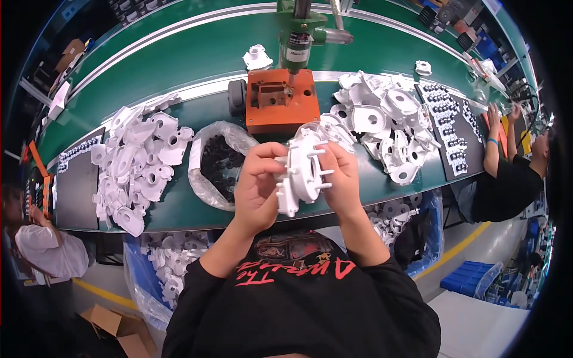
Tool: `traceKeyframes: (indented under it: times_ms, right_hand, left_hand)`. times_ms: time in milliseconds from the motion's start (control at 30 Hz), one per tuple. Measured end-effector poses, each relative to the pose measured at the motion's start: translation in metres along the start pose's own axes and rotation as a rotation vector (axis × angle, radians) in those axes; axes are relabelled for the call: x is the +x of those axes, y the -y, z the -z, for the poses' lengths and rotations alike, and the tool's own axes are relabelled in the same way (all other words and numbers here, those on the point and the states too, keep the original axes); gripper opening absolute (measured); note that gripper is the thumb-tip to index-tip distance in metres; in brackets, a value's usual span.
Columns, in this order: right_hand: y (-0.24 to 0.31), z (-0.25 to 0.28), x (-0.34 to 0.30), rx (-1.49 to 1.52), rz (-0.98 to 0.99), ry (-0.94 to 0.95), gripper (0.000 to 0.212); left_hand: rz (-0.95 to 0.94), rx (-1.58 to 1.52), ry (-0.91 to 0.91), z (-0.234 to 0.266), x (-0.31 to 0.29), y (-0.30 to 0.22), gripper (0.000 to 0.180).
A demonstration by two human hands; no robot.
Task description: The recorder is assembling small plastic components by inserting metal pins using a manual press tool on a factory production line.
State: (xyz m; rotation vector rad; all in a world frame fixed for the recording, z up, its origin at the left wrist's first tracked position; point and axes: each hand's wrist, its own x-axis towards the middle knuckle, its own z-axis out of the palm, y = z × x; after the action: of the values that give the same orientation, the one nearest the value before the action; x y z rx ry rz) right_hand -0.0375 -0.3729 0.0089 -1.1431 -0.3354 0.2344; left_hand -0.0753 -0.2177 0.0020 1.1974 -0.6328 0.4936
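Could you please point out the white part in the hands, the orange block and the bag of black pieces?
White part (299, 170): head view, on the middle of its body.
Orange block (283, 114): head view, on its top, near the front.
Bag of black pieces (200, 188): head view, on its lower-left wall.

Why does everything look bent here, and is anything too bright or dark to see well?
Head view: the fisheye lens bows the green table, with black corners; the white part between the left hand and right hand is bright, its paler faces nearly washed out; the dark pieces in the bag blend together.
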Motion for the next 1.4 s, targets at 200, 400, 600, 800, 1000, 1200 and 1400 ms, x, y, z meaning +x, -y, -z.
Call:
traceKeyframes:
  times_ms: [200,400,600,800,1000,1200,1400]
  right_hand:
    - [-0.006,-0.006,-0.002,0.179,-0.118,-0.055,0.021]
    - [0.0,-0.003,0.004,0.253,-0.13,0.125,0.01]
    - [0.013,-0.014,0.01,0.317,-0.063,0.027,0.043]
    - [0.004,-0.022,0.013,0.088,0.002,0.009,0.039]
    - [0.009,-0.019,0.009,-0.256,-0.011,0.083,0.044]
    - [0.037,0.005,0.005,-1.089,0.193,0.089,0.007]
    - [0.022,0.011,-0.003,-1.243,0.185,0.197,0.028]
  left_hand:
    - [-0.118,0.237,-0.067,-0.003,0.005,-0.002,0.023]
    - [0.225,-0.16,-0.377,0.004,-0.001,-0.004,0.029]
    - [0.573,-0.676,-0.566,0.008,-0.01,0.01,0.049]
    - [0.327,-0.392,-0.387,-0.005,-0.018,0.011,0.061]
    - [0.325,-0.187,-0.463,0.007,0.001,0.003,0.03]
    - [0.111,0.843,0.031,0.08,0.064,-0.006,0.027]
    - [-0.2,1.491,0.473,0.106,0.09,0.073,0.015]
